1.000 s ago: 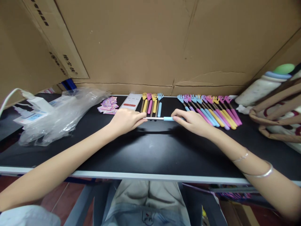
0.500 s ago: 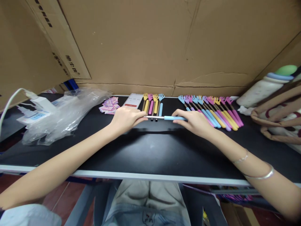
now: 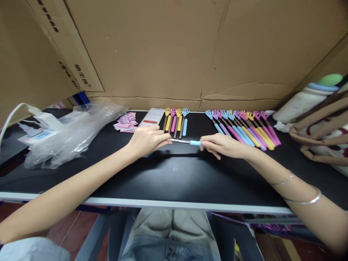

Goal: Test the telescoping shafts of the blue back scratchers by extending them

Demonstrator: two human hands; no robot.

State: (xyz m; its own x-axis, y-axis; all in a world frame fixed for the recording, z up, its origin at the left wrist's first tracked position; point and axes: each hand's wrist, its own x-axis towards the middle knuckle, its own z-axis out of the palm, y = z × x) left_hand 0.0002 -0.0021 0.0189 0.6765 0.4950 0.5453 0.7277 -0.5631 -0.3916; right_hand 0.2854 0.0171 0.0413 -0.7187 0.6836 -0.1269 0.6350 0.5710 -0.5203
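Observation:
A telescopic back scratcher point(image 3: 181, 141) spans the gap between my hands, just above the black table. My left hand point(image 3: 145, 141) pinches the end of its metal rod, and whatever is at that end is hidden by the fingers. At the other end, my right hand point(image 3: 221, 144) grips the light blue handle with thumb and forefinger, its other fingers hanging looser. Behind the rod lie a few claw-headed pieces point(image 3: 178, 113) in yellow, pink and blue with loose coloured handles point(image 3: 185, 127) beside them. Near my right hand is a row of back scratchers point(image 3: 251, 132) with coloured handles.
Small pink printed cards point(image 3: 126, 122) lie beside a phone point(image 3: 152, 116) showing a timer. Left of them are clear plastic bags point(image 3: 70, 134) and a power strip with a white charger point(image 3: 49, 120). A bottle point(image 3: 301, 105) and a bag point(image 3: 320, 141) stand right; cardboard point(image 3: 163, 54) walls the back.
My right hand has shifted slightly down toward me and loosened its fingers, lowering the handle end so the rod now tilts. The left hand keeps its pinch nearly in place.

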